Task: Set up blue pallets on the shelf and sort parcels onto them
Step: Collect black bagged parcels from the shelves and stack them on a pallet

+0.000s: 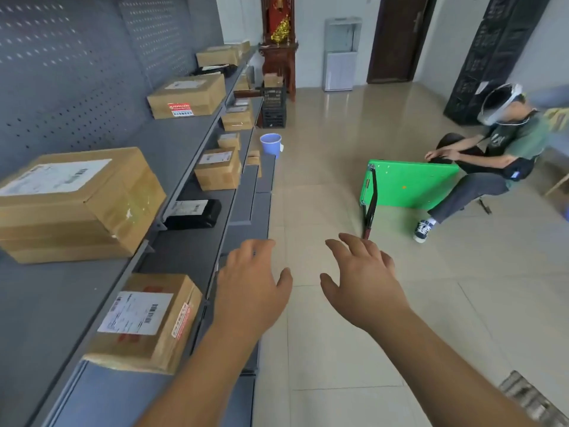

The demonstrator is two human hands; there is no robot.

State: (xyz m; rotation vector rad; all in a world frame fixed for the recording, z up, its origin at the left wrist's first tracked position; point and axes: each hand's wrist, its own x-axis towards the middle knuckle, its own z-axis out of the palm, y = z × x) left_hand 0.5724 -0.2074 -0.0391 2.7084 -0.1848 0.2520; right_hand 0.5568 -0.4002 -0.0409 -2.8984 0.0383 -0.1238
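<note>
Shelf [172,140] front edges run 7 to 12 o'clock; tiled floor [323,195] open beside them. Parcels [77,198] sit on the tiers, 8–11 o'clock. Left hand [251,291] and right hand [365,285] outstretched, palms down, fingers spread, holding nothing.

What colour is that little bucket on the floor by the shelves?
The bucket is pale blue, seen best in the head view.

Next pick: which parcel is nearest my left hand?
The brown box with the white label and red sticker, just beside your left hand; the rest lie farther along.
</note>
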